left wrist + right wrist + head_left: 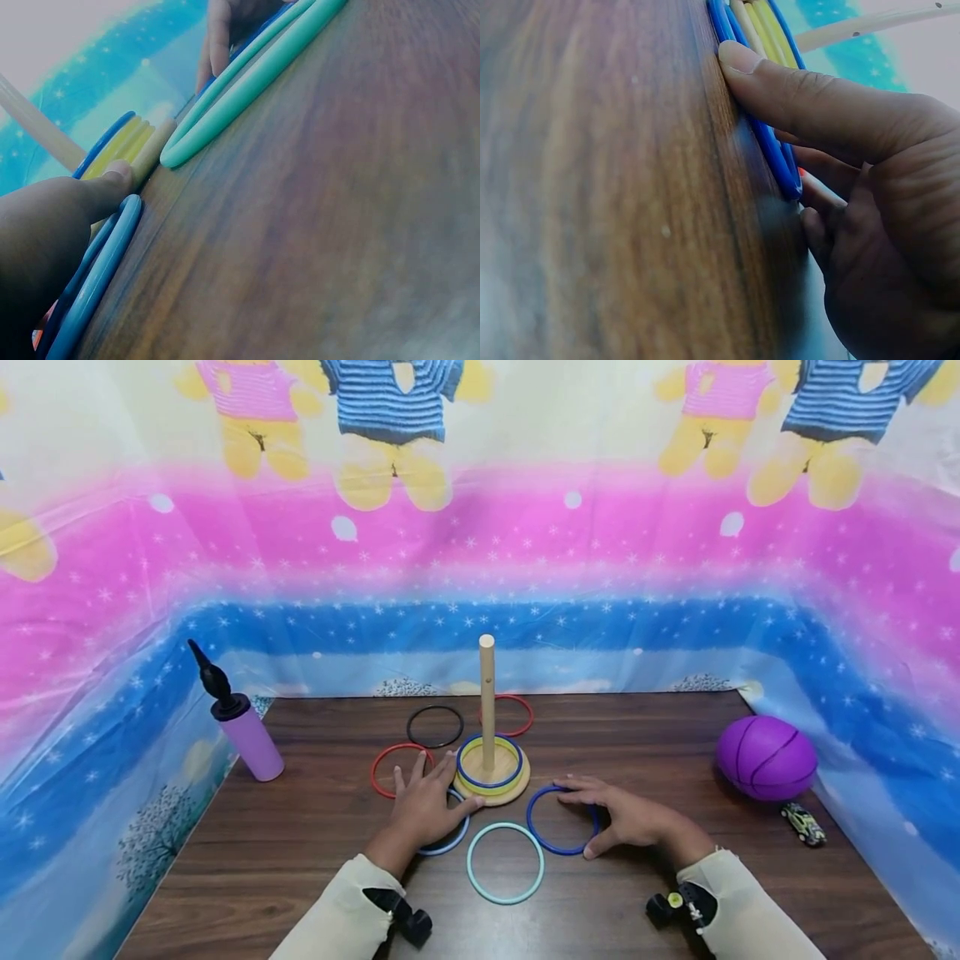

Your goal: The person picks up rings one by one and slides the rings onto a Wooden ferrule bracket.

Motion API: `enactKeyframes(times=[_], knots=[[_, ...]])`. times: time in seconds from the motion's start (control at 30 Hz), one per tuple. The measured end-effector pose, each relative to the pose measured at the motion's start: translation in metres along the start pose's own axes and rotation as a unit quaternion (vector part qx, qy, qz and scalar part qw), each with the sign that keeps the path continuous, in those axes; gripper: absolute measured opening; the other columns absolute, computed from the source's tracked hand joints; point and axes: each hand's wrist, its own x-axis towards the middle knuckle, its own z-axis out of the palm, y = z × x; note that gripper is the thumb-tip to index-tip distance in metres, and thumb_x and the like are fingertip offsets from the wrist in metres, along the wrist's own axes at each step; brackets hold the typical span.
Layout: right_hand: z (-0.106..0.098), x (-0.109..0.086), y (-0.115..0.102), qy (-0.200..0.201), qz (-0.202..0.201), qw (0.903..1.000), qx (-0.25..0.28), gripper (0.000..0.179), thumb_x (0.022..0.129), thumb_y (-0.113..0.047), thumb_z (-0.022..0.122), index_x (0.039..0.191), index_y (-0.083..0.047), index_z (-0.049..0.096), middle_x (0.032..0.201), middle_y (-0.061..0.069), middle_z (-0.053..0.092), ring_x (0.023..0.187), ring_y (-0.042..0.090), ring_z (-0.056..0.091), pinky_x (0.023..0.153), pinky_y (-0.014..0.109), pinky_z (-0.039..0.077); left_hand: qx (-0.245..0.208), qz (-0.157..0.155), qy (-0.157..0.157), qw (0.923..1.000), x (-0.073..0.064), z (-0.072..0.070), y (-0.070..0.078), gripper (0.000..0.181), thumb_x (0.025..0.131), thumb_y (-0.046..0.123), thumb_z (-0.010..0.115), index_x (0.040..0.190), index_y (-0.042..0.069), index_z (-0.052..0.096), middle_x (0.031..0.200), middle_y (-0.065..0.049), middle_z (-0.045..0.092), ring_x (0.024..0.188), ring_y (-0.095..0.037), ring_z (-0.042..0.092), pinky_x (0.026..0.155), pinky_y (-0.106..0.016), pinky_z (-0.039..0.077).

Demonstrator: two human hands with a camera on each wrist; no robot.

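Note:
A round wooden base (517,792) carries an upright wooden peg (487,693), with a yellow ring (480,788) and a blue ring (459,764) around it. My left hand (429,806) lies with fingers spread over a light blue ring (455,841), its thumb and index finger right at the base's edge. Its other fingertips reach a red ring (372,777). On the other side, my right hand (626,814) spans a dark blue ring (542,839) on the table, thumb along the near rim (780,176) and fingers bent over the far side.
A mint green ring (506,900) lies in front of the base. Behind are a black ring (408,727) and another red ring (531,718). A purple hand pump (255,743) stands at left; a purple ball (767,758) and toy car (804,824) are at right.

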Motion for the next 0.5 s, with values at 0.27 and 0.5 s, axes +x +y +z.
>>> enactKeyframes(times=[0.27,0.5], knots=[[-0.0009,0.0004,-0.0015,0.004,0.002,0.9999,-0.011,0.09,0.083,-0.035,0.097,0.162,-0.018,0.056,0.18,0.005,0.035,0.169,0.045,0.019,0.129,0.078,0.021,0.0,-0.001,-0.002,1.0,0.0012,-0.0014,-0.0004,0.097,0.099,0.077,0.061,0.173,0.021,0.037,0.178,-0.004,0.039,0.169,-0.047,0.02,0.13,-0.082,0.008],[-0.0037,-0.0038,-0.0016,0.022,-0.009,0.9997,-0.01,0.084,0.082,-0.036,0.097,0.157,-0.018,0.062,0.177,0.006,0.042,0.166,0.044,0.03,0.128,0.073,0.027,-0.001,0.001,-0.003,1.0,0.001,-0.0002,-0.0006,0.097,0.099,0.078,0.06,0.173,0.021,0.037,0.178,-0.003,0.039,0.169,-0.047,0.019,0.13,-0.082,0.008]])
